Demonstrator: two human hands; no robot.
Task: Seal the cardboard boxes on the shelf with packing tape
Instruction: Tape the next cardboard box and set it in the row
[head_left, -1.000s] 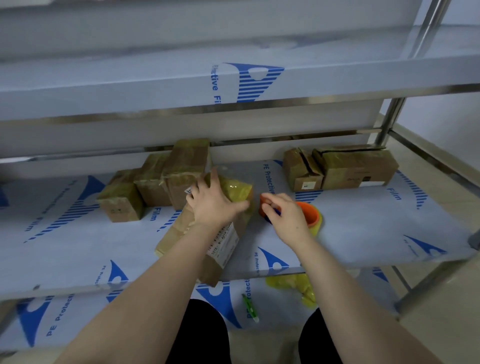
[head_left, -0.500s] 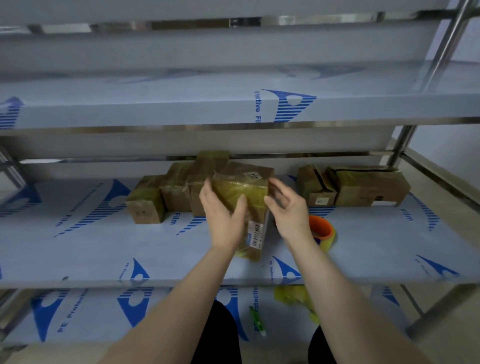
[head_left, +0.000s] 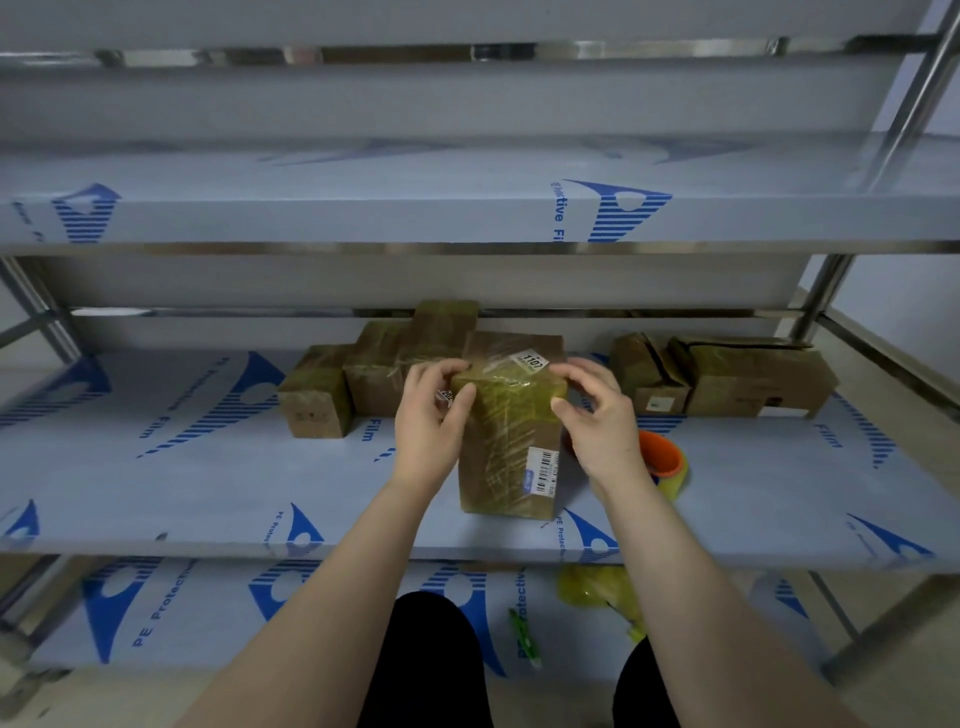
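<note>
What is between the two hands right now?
Head view: a tape-wrapped cardboard box, upright on the middle shelf. The left hand and right hand hold its upper corners, one each side.

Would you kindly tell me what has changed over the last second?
The right hand let go of the tape roll and moved left to the taped box. That box, lying tilted under the left hand before, is now upright, both hands gripping its top. The tape roll and the other boxes stayed put.
</note>
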